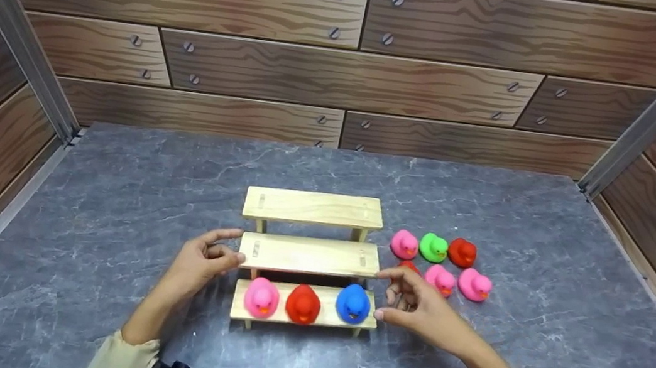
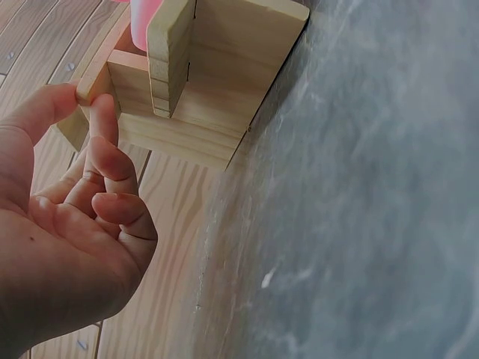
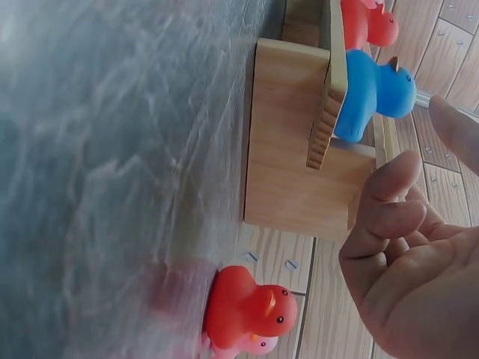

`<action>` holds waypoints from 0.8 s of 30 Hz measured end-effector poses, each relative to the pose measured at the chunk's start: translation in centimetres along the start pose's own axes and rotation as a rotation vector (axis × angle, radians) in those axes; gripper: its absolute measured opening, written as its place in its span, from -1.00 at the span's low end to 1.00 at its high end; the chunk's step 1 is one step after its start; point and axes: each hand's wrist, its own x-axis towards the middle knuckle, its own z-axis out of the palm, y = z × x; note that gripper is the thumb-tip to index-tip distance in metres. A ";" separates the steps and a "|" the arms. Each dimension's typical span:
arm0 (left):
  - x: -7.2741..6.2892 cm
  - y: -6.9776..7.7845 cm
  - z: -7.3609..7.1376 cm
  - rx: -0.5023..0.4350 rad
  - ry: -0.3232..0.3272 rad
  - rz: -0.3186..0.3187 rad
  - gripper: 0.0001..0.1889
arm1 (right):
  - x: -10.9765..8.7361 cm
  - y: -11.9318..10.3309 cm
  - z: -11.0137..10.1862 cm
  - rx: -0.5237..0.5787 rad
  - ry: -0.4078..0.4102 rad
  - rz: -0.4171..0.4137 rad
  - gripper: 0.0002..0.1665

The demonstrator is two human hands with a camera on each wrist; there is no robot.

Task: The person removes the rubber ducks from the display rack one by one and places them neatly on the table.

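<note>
A three-step wooden stand [image 1: 309, 257] rests on the table, its planks rising toward the back. On its lowest plank sit a pink duck [image 1: 261, 297], a red duck [image 1: 303, 304] and a blue duck [image 1: 353, 304]. At the stand's left end, my left hand [image 1: 200, 265] pinches the middle plank's end between thumb and a finger, its other fingers curled. My right hand [image 1: 426, 308] is at the opposite end, index fingertip right at the middle plank and thumb beside the lowest plank, near the blue duck. Nothing shows between its thumb and index finger.
Right of the stand are more toy ducks: a green duck [image 1: 433, 248], a pink duck [image 1: 474, 285], a red duck [image 1: 462, 252] and several others, one partly hidden behind my right hand. Wood-patterned walls [image 1: 341, 81] enclose the grey table [image 1: 144, 185] at back and sides.
</note>
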 end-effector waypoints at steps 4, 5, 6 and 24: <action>0.0 -0.1 0.0 0.014 -0.009 0.007 -0.45 | 0.0 -0.1 0.4 0.002 -0.004 0.008 -0.36; 0.0 -0.1 0.0 0.017 -0.011 0.007 -0.45 | -0.1 -0.1 0.6 0.003 -0.008 0.008 -0.35; 0.0 -0.1 0.0 0.019 -0.013 0.008 -0.45 | -0.1 -0.1 0.7 0.002 -0.012 0.006 -0.34; 0.1 -0.1 -0.2 0.043 -0.032 0.020 -0.42 | 0.3 -0.1 1.9 -0.026 -0.032 -0.026 -0.37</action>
